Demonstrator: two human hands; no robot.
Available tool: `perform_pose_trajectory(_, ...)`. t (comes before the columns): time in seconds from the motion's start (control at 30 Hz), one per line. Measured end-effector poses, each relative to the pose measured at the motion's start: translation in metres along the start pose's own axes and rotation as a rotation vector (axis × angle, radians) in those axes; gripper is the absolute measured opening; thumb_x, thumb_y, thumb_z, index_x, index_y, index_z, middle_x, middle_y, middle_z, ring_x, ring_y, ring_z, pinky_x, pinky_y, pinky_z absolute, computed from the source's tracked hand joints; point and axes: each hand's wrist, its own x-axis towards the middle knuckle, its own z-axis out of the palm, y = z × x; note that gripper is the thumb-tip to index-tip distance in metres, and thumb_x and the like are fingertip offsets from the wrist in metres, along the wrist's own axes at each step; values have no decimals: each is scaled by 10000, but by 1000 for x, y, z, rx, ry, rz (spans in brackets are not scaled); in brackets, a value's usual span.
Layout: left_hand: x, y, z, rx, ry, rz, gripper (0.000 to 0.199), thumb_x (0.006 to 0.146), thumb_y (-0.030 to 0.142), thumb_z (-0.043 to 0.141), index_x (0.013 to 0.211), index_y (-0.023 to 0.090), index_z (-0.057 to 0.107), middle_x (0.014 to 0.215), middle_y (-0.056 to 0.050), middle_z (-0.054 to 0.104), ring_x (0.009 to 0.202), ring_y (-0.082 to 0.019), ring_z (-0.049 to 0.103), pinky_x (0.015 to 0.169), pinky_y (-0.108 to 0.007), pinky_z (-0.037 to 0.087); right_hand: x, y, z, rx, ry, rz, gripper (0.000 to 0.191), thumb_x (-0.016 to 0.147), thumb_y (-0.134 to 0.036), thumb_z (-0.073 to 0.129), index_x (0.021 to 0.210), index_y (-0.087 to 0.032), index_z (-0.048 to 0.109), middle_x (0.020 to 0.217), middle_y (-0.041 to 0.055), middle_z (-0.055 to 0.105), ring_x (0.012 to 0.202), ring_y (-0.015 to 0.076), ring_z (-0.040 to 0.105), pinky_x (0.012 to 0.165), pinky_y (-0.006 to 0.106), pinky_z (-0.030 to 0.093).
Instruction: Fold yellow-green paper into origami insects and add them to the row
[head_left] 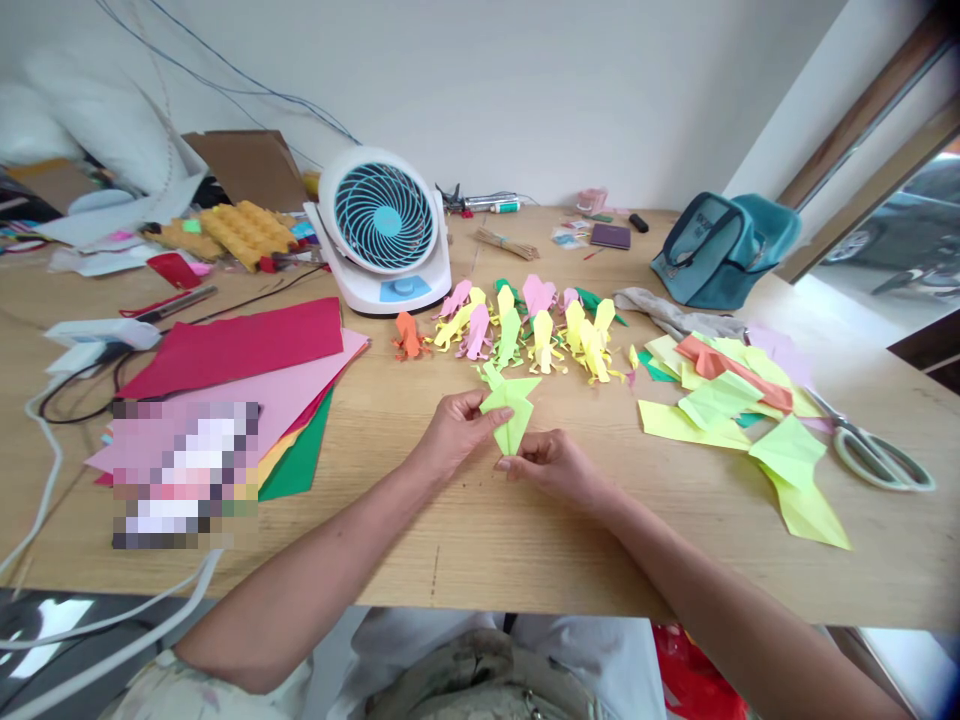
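A light green folded paper piece (514, 415), pointed at its lower end, is held above the wooden table. My left hand (459, 428) grips its left side, thumb across the front. At its lower right, my right hand (551, 465) has thumb and fingers pinched together by the lower tip; whether paper is between them is too small to tell. Just beyond stand several folded paper figures, among them an orange one (409, 336), a pink one (475, 333) and a yellow one (544, 343).
A white fan (386, 225) stands behind the figures. Coloured paper sheets (240, 345) and a blurred-out object lie left. Loose paper pieces (720, 400), scissors (877, 455) and a teal bag (724, 245) are right. The table's front edge (510, 608) is near my forearms.
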Motion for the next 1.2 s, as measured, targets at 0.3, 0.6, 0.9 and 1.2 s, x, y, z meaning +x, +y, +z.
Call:
perform_pose_trajectory(0.3, 2, -4, -2, -11, -7, -37, 331, 691, 426, 800, 762, 125, 681, 593, 47, 508, 546, -66, 380, 517, -208, 289, -1, -2, -1, -20, 10, 9, 466, 792, -551, 671, 590, -136, 612, 499, -46, 436, 489, 66, 312, 463, 226, 217)
perform_pose_trajectory(0.6, -1, -10, 2, 69, -138, -163, 389, 594, 422, 840, 773, 108, 698, 652, -9, 634, 617, -137, 562, 571, -237, 412, 1, 1, -1, -47, 91, 1, 457, 805, -541, 644, 579, -151, 571, 500, -48, 428, 487, 70, 322, 468, 229, 218)
perform_pose_trajectory(0.9, 1, -18, 0, 64, -114, -106, 345, 656, 400, 805, 778, 101, 685, 645, 2, 630, 595, -108, 534, 557, -211, 377, -1, -7, -5, -3, 60, -47, 402, 848, -498, 594, 642, -154, 623, 584, -7, 537, 548, 109, 437, 532, 243, 322)
perform_pose_trajectory(1.2, 1, -25, 2, 8, -125, -144, 382, 612, 420, 833, 742, 102, 666, 629, 13, 603, 568, -88, 487, 555, -210, 345, -2, -1, 0, -57, 154, -99, 334, 861, -423, 587, 645, -169, 562, 593, -14, 492, 569, 116, 421, 541, 249, 312)
